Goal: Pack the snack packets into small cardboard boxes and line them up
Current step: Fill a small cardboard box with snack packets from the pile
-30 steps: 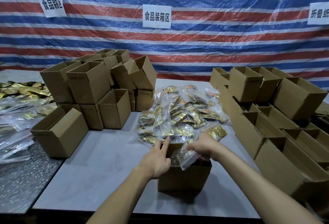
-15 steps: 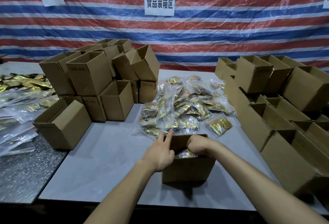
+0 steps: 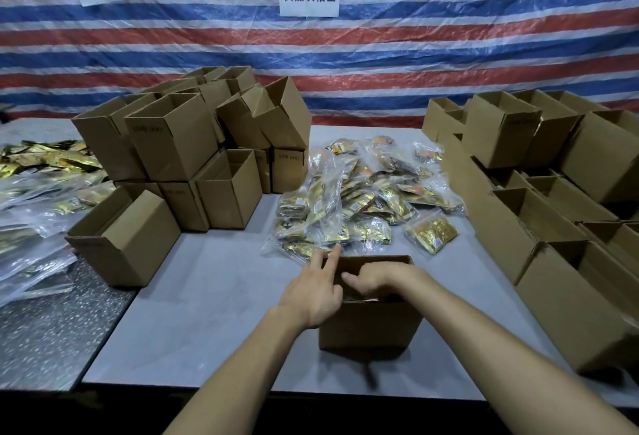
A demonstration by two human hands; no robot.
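Observation:
A small open cardboard box (image 3: 370, 325) stands on the grey table (image 3: 214, 296) right in front of me. My left hand (image 3: 316, 291) rests against the box's left wall, with two fingers straight up along its rim. My right hand (image 3: 378, 279) reaches down into the box from the right, fingers pointing left and pressing on what lies inside; the contents are hidden. Just behind the box lies a heap of gold snack packets in clear bags (image 3: 359, 199). One bagged gold packet (image 3: 432, 232) lies apart at the heap's right.
A stack of empty open boxes (image 3: 173, 151) fills the left back of the table, one lying on its side (image 3: 121, 237). More open boxes (image 3: 525, 213) crowd the right side. Loose gold packets and clear bags (image 3: 45, 172) cover a speckled table at the left.
My right hand has pushed the clear bag of packets down into the box, where it is now out of sight. My left hand has stayed on the box's left wall.

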